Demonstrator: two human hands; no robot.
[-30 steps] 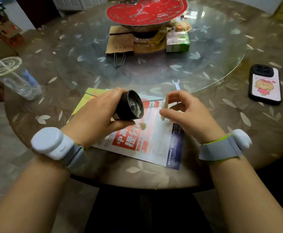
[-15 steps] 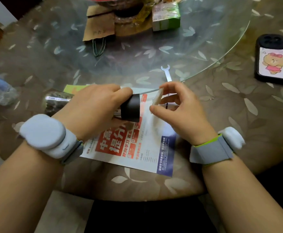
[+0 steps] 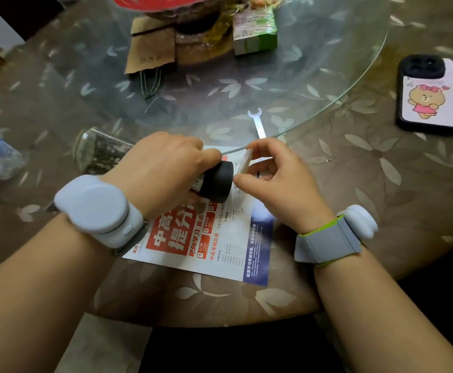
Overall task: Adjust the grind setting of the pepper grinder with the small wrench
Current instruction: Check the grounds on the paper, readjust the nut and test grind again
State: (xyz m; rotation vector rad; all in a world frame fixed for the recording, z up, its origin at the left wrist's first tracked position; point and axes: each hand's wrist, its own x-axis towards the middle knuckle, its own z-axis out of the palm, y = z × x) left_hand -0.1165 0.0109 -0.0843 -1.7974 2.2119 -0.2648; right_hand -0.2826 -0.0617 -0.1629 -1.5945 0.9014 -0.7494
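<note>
L hand point(image 3: 163, 168) is gripping the pepper grinder point(image 3: 218, 182) sideways over the flyer point(image 3: 206, 238), fingers curled round its body. R hand point(image 3: 276, 181) is pinching a small disc point(image 3: 244, 162) just beside the grinder's black end. Small wrench point(image 3: 257, 123) is lying apart on the table point(image 3: 381, 184), by the glass turntable's point(image 3: 327, 63) edge.

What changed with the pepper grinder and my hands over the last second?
The left hand turned the pepper grinder from open end facing the camera to lying sideways, black end toward the right hand. The pale disc pinched in the right hand came closer to that end. Nothing was let go. The small wrench stayed untouched on the glass turntable, the phone unmoved.
</note>
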